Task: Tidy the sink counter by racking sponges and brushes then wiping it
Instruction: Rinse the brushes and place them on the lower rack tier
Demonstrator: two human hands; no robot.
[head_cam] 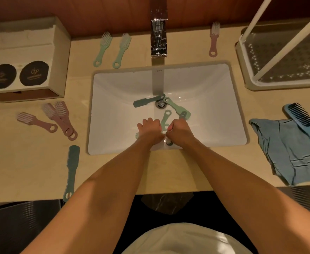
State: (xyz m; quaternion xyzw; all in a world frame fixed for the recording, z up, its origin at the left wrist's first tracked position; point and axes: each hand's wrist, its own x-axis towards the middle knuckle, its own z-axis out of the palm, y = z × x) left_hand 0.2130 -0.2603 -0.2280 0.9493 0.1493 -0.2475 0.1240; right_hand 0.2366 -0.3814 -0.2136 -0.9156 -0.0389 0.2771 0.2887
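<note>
Hands, left hand (149, 127) and right hand (178, 128), close on green brushes (165, 119) at the sink (114, 136) front edge (gathering step); next, carry them to the rack (249, 85).

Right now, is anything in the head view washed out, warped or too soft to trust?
Head view: warm, dim light; glare on the chrome faucet; wide-angle bending at the rack and counter edges; brushes under both hands in the sink look soft.

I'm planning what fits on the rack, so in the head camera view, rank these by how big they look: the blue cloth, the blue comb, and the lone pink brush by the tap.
1. blue cloth
2. blue comb
3. pink brush, though it lies farther from the camera.
</note>
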